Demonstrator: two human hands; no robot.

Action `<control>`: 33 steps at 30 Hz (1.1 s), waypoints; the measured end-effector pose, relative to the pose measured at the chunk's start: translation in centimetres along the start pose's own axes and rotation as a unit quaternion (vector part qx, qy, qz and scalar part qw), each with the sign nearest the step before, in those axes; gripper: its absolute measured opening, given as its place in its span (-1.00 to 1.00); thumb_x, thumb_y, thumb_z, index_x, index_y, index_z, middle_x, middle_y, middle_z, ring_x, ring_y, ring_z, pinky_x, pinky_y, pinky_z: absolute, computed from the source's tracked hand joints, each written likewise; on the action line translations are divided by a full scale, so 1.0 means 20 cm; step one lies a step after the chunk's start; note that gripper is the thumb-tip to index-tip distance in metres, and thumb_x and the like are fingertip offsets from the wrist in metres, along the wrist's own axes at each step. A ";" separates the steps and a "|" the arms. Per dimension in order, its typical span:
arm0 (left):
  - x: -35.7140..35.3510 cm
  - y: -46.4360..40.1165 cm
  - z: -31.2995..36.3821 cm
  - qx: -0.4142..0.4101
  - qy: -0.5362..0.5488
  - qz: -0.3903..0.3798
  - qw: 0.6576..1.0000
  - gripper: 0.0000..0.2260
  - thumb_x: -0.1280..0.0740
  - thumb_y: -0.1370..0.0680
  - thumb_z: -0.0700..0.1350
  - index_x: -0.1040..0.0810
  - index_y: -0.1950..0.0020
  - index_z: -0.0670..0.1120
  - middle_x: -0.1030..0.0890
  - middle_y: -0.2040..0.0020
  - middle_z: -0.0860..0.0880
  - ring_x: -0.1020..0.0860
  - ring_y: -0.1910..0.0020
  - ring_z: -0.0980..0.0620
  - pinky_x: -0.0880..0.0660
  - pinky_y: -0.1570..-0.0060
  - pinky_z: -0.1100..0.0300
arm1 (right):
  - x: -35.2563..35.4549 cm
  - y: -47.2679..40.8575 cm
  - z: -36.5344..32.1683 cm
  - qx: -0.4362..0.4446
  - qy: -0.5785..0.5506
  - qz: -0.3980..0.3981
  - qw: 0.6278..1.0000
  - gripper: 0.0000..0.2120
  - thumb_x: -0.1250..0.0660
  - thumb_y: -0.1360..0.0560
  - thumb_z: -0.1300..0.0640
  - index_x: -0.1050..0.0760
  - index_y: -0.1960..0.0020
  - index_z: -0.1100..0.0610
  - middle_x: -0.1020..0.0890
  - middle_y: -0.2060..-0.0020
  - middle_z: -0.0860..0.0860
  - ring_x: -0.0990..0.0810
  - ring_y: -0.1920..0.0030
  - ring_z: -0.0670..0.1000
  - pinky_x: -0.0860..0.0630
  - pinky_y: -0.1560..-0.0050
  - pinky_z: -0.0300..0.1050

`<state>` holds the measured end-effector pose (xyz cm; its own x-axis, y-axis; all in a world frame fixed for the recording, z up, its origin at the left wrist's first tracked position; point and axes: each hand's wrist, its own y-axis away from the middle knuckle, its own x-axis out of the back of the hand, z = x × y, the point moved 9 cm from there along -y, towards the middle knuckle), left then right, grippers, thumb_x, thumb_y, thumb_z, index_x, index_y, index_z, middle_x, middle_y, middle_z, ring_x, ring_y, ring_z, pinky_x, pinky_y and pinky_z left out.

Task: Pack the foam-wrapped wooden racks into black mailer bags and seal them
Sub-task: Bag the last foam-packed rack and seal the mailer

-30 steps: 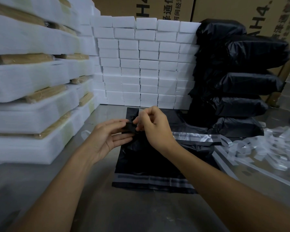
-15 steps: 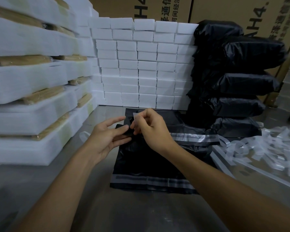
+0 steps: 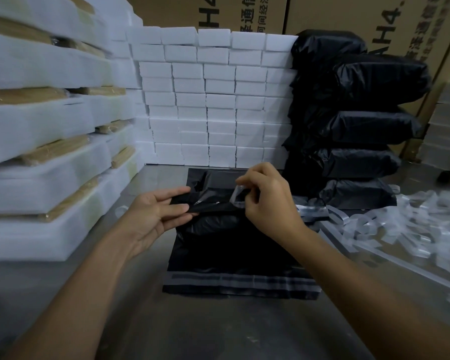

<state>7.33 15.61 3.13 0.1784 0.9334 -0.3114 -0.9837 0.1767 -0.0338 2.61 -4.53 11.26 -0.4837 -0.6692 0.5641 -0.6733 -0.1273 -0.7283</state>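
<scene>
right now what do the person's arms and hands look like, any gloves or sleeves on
Both are bare. The left hand and right hand wear no gloves, and no rings, watch or bands show on the fingers or wrists. The forearms are uncovered all the way to the bottom edge of the head view, so no sleeve is visible. No markings or tape show on either arm.
</scene>
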 end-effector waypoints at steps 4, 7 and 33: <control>0.00 0.00 0.02 -0.008 -0.008 -0.002 1.000 -0.61 -0.38 -0.39 -0.44 -0.61 -0.18 -0.19 -0.71 -0.01 -0.14 -0.70 0.07 -0.11 -0.61 0.26 0.28 | 0.14 0.04 0.11 -0.020 0.057 0.064 0.996 -0.87 -0.42 -0.49 0.34 -0.63 -0.03 0.22 -0.49 0.15 -0.06 -0.50 0.21 -0.08 -0.48 0.14 -0.23; -0.01 0.00 0.02 -0.009 -0.013 -0.002 1.000 -0.60 -0.39 -0.36 -0.42 -0.61 -0.17 -0.19 -0.71 -0.01 -0.13 -0.70 0.09 -0.11 -0.61 0.26 0.29 | 0.26 0.07 0.15 -0.017 0.050 0.112 0.992 -0.92 -0.40 -0.57 0.22 -0.66 0.00 0.20 -0.48 0.37 -0.16 -0.43 0.40 -0.16 -0.37 0.31 -0.31; 0.00 0.00 0.05 -0.041 -0.047 -0.009 0.998 -0.55 -0.40 -0.33 -0.36 -0.60 -0.21 -0.17 -0.70 -0.06 -0.13 -0.70 0.05 -0.10 -0.61 0.24 0.29 | 0.45 0.50 0.88 -0.441 -0.082 0.135 0.884 -0.36 -0.30 -0.51 0.24 -0.21 -0.54 0.01 -0.60 0.13 0.05 -0.51 0.32 -0.03 -0.57 0.24 0.07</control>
<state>7.24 15.87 4.11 0.1945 0.9561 -0.2191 -0.9781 0.1722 -0.1171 1.27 -24.71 2.18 -0.6539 -0.6946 0.3000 -0.7550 0.6244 -0.2002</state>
